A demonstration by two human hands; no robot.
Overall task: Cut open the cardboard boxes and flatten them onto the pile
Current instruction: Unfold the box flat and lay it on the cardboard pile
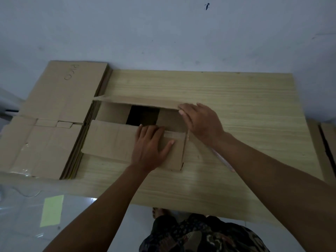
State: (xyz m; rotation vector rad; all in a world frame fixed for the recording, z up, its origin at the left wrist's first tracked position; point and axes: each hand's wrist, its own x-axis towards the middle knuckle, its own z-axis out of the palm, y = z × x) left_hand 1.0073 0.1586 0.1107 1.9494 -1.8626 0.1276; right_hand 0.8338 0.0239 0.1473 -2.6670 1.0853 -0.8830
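An open cardboard box lies on the wooden table, its dark inside showing between the flaps. My left hand presses flat, fingers spread, on the near flap. My right hand is at the right end of the far flap, fingers curled, with the fingertips at the flap's corner. It grips a thin pale cutter that runs back under the wrist; its front end is hidden by the hand. A pile of flattened boxes lies on the table's left end, touching the box.
The wall stands right behind the table. More cardboard shows past the table's right edge. A yellow-green sheet lies on the floor at the lower left. My patterned clothing and a foot are below the table's near edge.
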